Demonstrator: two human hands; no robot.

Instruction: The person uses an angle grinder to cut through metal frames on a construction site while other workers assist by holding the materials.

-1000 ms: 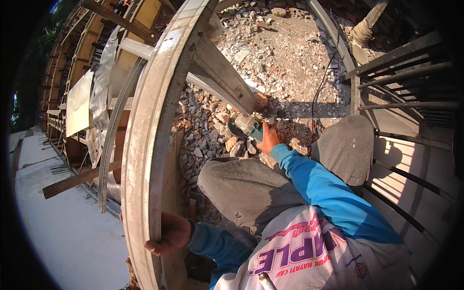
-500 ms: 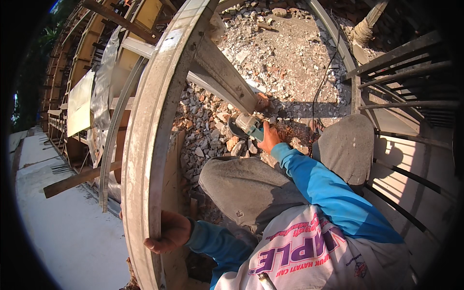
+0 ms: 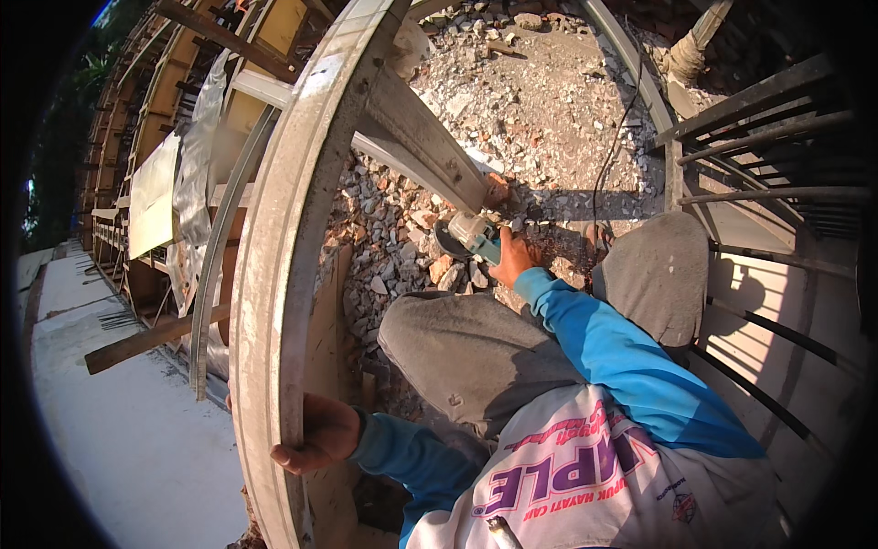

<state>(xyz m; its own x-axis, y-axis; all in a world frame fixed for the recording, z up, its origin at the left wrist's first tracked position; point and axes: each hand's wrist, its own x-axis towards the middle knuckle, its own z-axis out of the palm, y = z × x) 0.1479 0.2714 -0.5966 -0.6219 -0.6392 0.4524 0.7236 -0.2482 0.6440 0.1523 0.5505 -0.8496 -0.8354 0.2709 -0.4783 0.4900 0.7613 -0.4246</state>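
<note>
My right hand (image 3: pixel 516 259) is wrapped round the body of a teal and grey angle grinder (image 3: pixel 477 236). The dark disc of the grinder (image 3: pixel 449 240) is just above broken rubble, close to the lower end of a slanting frame piece (image 3: pixel 430 142). At the lower left, my left hand (image 3: pixel 320 435) grips the edge of a long, pale, dusty frame beam (image 3: pixel 274 247). Its thumb lies on the near face, and most of its fingers are hidden behind the beam.
Loose rubble (image 3: pixel 393 233) covers the ground under the grinder. A dark cord (image 3: pixel 604 174) runs across the debris at right. Dark metal bars (image 3: pixel 777 156) stand at the right. A wooden plank (image 3: pixel 155 340) juts out at left beside a white surface (image 3: pixel 128 439).
The grinder and my right hand have shifted very slightly to the right. My left hand stays on the beam.
</note>
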